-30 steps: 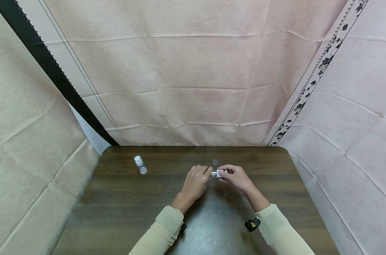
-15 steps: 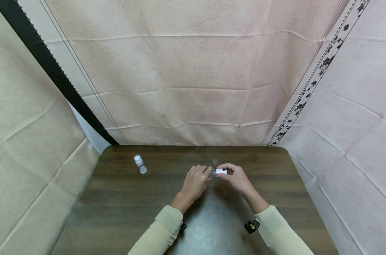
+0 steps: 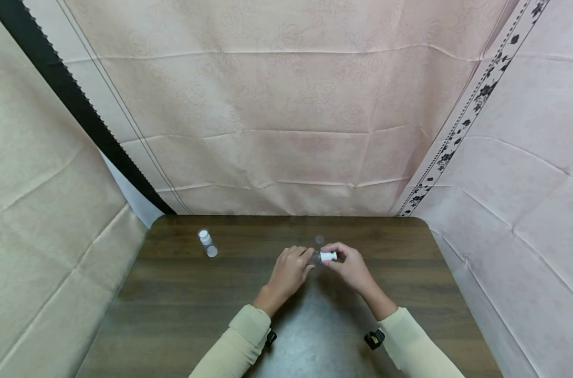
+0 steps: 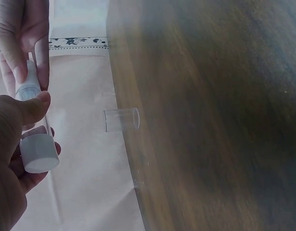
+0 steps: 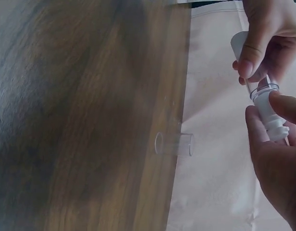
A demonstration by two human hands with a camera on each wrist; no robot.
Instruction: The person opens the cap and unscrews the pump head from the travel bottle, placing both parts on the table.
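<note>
From here, well left of the left hand (image 3: pixel 290 269): a spare white-topped bottle (image 3: pixel 207 242). Left-hand fingers curled round a clear bottle body (image 3: pixel 316 258). Clear cap (image 3: pixel 319 240) just beyond, between both hands. White pump top (image 3: pixel 329 256) at the body's end, pinched by the right hand (image 3: pixel 350 266). Looks like fitting or unscrewing, can't tell which; next turn calls for keeping both parts in line.

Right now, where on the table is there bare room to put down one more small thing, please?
Bare wood lies between the right hand and the right edge of the table, and between the left hand and the small bottle at far left. It is crowded around the hands, which hold a second bottle, with a clear cylinder just beyond.
</note>
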